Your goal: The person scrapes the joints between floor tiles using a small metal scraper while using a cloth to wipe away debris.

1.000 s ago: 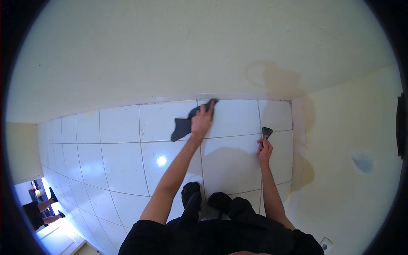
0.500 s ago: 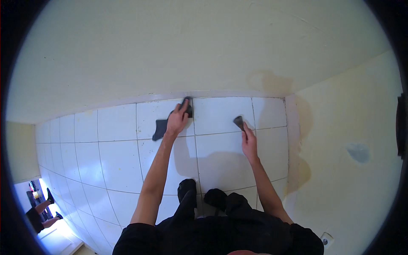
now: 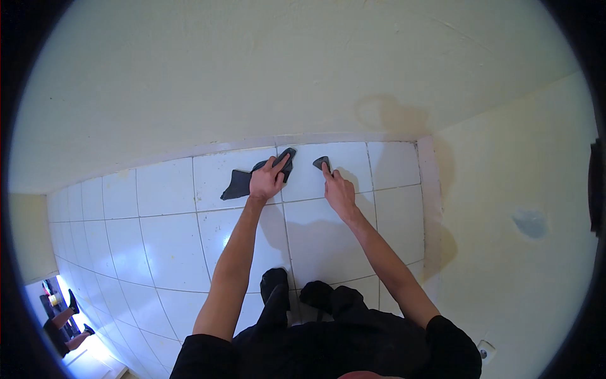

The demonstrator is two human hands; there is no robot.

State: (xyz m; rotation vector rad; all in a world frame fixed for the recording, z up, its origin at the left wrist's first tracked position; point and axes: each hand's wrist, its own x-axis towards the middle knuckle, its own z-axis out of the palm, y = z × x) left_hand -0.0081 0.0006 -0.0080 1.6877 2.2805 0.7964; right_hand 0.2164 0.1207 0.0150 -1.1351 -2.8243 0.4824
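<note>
My left hand (image 3: 267, 182) is on a dark grey cloth (image 3: 237, 185) on the white tiles by the far wall. Its index finger lies along a folded part of the cloth, while a loose flap spreads to the left. A little to the right, my right hand (image 3: 341, 192) grips a small dark tool with a flared end (image 3: 320, 162), with the index finger along it. Whether that tool is a brush or a scraper I cannot make out. The flared end points toward the far wall, apart from the cloth.
White floor tiles (image 3: 173, 249) meet a pale wall (image 3: 303, 69) ahead and another wall (image 3: 499, 183) on the right. My dark-covered feet (image 3: 315, 294) stand close below. At the lower left, another person's legs (image 3: 72, 328) show near a bright opening.
My right hand has moved left and toward the far wall with the dark tool, nearer the cloth. My left hand and the folded cloth have shifted slightly right.
</note>
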